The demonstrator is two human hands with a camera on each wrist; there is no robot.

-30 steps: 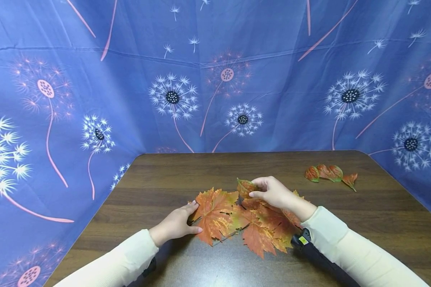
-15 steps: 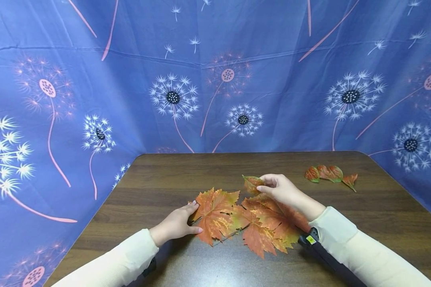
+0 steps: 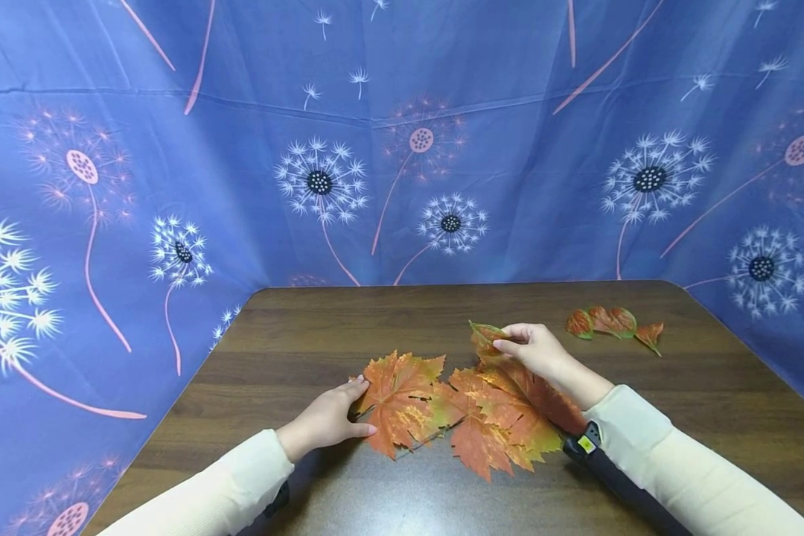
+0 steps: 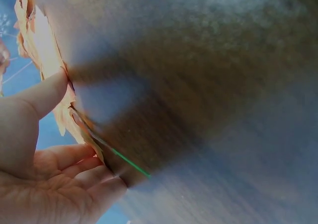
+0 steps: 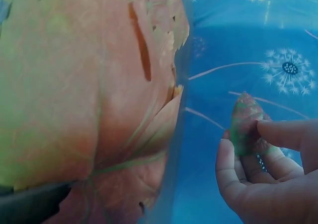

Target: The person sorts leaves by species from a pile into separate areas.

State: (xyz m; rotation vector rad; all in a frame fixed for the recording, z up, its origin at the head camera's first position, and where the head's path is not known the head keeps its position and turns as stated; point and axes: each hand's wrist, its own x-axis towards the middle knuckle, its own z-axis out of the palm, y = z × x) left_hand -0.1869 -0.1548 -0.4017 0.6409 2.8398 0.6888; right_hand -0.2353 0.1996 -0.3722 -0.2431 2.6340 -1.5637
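Blue cloth printed with white and pink dandelions (image 3: 543,171) hangs behind a dark brown wood-grain table (image 3: 308,320), and from where I stand everything on it looks like autumn foliage. The person's right hand (image 3: 541,352) pinches a small, pointed, orange-and-green leaf (image 3: 485,339) by its near side, thumb on one face and fingertips on the other. That leaf is just beyond the back edge of a spread of large, jagged, orange-red maple-shaped leaves (image 3: 509,413). The left hand (image 3: 327,418) has thumb and fingers spread apart, touching the edge of the spread's leftmost leaf. More small red-and-green leaves (image 3: 613,322) lie toward the table's far right.

I'd expect the pinched leaf to weigh next to nothing: thin, pliant, perhaps fabric or plastic, more apt to flutter or crease than slip. A light pinch near its base seems best, sparing the tip. The big leaves look floppier, and their ragged points could snag; I'd hold them by the thin dark stem (image 3: 429,441) rather than the blades.
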